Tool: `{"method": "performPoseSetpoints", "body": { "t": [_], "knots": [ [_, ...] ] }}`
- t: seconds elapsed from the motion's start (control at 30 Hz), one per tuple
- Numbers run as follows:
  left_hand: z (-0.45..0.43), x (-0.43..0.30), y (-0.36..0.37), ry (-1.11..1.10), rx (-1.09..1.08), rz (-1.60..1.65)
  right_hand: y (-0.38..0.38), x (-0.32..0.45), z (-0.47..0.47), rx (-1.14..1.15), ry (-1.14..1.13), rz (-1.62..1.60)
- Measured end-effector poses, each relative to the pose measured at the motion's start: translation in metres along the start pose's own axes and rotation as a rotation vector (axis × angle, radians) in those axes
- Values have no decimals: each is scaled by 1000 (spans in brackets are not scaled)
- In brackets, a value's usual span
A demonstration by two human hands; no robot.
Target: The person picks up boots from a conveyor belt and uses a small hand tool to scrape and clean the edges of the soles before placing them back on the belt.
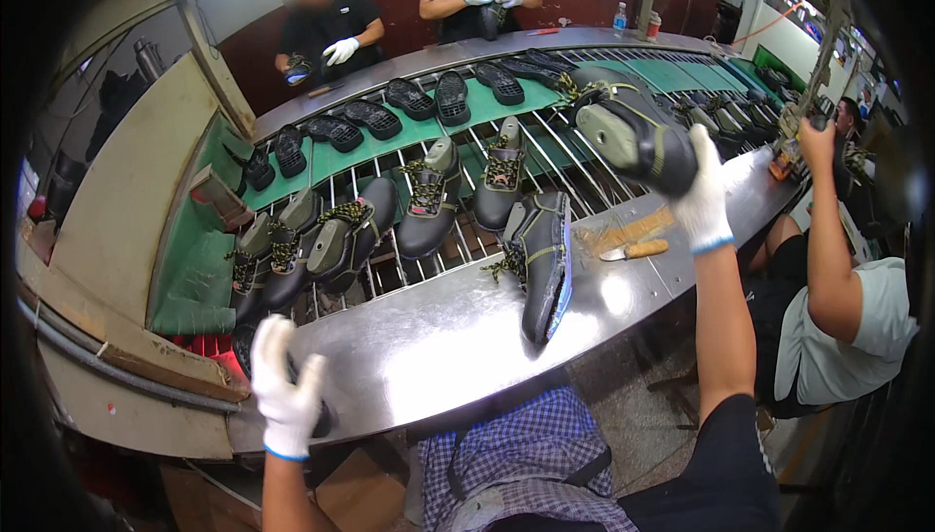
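My right hand [705,200], in a white knit glove, holds a black shoe [639,127] with yellow stitching by its toe end, raised over the rollers at the right. In the same kind of glove, my left hand [285,386] has its fingers apart above the bench's left end; a dark object behind it is partly hidden. Between my hands, another black shoe [548,262] lies on its side on the metal bench. A knife with a wooden handle [646,249] rests by brown tape right of that shoe. Several laced shoes [431,196] stand on the rollers beyond.
Black rubber soles [453,97] line a green belt [394,141] behind the rollers. Two gloved people work across the metal bench [350,342]; another person [840,313] sits close on my right. A metal bracket [219,196] stands at the left, and a bottle [620,19] on the far ledge.
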State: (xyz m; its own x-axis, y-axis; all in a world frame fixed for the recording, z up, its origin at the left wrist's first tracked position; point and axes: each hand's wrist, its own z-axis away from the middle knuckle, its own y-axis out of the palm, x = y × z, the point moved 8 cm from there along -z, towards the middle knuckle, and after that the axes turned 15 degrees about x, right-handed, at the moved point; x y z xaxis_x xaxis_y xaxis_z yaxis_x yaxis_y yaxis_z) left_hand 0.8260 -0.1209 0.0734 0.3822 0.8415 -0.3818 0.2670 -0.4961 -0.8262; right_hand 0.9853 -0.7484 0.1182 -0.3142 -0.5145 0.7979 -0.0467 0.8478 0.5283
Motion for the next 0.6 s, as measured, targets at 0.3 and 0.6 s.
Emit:
{"method": "performPoseSetpoints", "body": {
  "t": [0.3,0.6],
  "knots": [
    [86,288,20,-899,184,-205,150,-174,198,360,-176,1636],
    [66,357,35,-898,72,278,94,-197,199,-50,-143,1540]
  ]
}}
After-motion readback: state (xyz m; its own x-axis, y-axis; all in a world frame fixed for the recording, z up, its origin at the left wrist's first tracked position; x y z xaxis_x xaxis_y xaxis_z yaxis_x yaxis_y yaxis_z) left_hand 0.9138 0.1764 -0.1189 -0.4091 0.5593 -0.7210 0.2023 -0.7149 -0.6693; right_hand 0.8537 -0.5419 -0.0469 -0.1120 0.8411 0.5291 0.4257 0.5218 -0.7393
